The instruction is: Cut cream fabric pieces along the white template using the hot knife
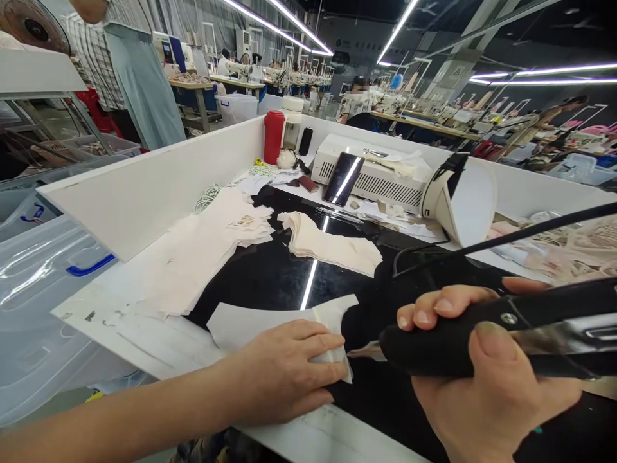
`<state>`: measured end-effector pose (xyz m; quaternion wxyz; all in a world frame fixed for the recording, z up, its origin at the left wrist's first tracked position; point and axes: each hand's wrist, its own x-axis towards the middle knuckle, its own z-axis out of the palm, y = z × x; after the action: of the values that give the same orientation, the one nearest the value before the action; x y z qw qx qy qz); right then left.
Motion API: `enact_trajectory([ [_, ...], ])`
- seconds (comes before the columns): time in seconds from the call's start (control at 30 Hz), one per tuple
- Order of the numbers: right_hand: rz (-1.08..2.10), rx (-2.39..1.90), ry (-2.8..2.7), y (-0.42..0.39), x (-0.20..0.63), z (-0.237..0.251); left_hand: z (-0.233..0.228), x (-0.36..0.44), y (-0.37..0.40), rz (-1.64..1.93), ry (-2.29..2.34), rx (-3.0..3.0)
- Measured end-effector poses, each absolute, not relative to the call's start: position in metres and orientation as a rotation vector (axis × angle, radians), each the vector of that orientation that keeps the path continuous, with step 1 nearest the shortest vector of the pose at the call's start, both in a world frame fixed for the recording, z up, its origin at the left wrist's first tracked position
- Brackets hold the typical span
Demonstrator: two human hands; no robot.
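Note:
My left hand (299, 363) lies flat with its fingers stretched out, pressing a cut white fabric piece (260, 321) onto the glossy black work surface (270, 276). Part of that piece is hidden beneath the hand. In my right hand (496, 373) is a black corded hand tool (434, 350), with the fingers wrapped around its body. Its narrow metal tip (366, 351) points left, at the edge of the white piece close to my left fingertips. Beyond my hands lies a small stack of cream fabric pieces (332, 244). A larger cream stack (212, 244) is to its left.
Low white walls (159, 186) border the table. A phone (343, 179) leans on a white vented box (371, 170), near a red bottle (274, 137) and a white cone-shaped object (463, 199). The tool's black cable (520, 235) crosses at right. A clear plastic bin (43, 308) stands left.

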<state>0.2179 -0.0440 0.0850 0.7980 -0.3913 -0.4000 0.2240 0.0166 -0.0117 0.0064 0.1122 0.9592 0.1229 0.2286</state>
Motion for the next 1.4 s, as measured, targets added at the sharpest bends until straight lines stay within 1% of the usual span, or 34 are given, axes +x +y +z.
enact_trajectory([
  [0.63,0.432,-0.844,-0.881,-0.041,0.215,0.083,0.005,0.018,-0.013,0.714,0.376,2.807],
  [0.87,0.504,-0.82,-0.889,-0.053,0.215,0.081,-0.003,0.018,-0.036,0.737,0.414,2.852],
  [0.97,0.515,-0.796,-0.884,-0.057,0.215,0.078,0.001,0.016,-0.039,0.78,0.433,2.855],
  [1.1,0.5,-0.781,-0.887,-0.059,0.215,0.074,0.013,0.019,-0.024,0.87,0.313,2.902],
  [1.23,0.497,-0.78,-0.92,-0.058,0.215,0.073,0.014,0.023,-0.003,0.802,0.183,2.888],
  [1.4,0.492,-0.769,-0.97,-0.059,0.217,0.07,0.008,0.02,0.009,0.688,0.186,2.869],
])
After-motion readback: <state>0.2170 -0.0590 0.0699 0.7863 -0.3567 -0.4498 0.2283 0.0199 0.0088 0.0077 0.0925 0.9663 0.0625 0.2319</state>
